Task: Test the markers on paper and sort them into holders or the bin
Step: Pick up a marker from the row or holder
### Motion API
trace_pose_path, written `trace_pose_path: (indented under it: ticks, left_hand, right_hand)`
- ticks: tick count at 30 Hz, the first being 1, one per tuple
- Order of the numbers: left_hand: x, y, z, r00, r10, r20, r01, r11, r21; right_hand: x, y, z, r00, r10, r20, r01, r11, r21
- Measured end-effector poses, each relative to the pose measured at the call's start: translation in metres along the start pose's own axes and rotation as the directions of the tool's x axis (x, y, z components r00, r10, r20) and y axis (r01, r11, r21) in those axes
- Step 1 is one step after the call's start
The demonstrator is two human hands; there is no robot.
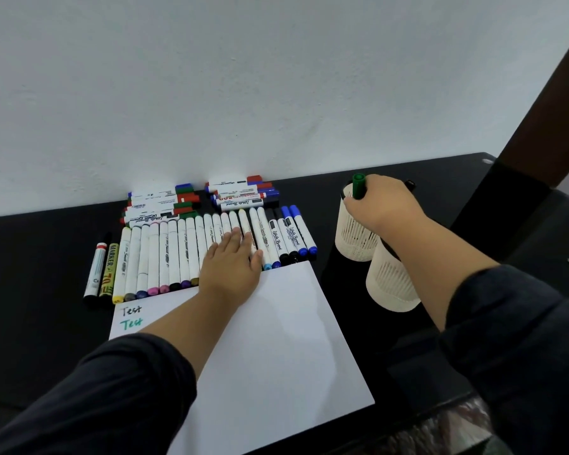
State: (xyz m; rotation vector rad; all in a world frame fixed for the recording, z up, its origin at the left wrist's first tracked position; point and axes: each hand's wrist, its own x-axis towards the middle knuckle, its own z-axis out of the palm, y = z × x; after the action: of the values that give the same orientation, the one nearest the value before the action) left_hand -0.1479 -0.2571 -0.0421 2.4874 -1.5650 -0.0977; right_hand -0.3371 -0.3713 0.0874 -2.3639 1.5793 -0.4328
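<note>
My right hand grips a green marker upright at the mouth of the far white holder. A second white holder stands nearer to me. My left hand lies flat with straight fingers on a row of several white markers above the paper. "Test" is written on the paper's top left corner in black and in green. A black cap tip shows behind my right hand at the holder.
More whiteboard markers are stacked against the white wall. Two odd markers lie left of the row. The black table ends at the right, where a dark post rises. A plastic-lined bin sits below the front edge.
</note>
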Motion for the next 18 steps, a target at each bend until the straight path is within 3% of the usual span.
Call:
trace_pose_path:
  ticks: [12,18]
  left_hand:
    - [0.002,0.003,-0.004,0.996,-0.006,0.085,0.003,0.999,0.039]
    - [0.004,-0.004,-0.020,0.991,-0.021,0.135,0.013,0.998,0.061]
  right_hand:
    - [-0.002,0.001,-0.002,0.998,-0.060,0.018,0.060,0.998,-0.022]
    - [-0.002,-0.006,-0.011,0.975,-0.220,0.025,0.220,0.952,-0.215]
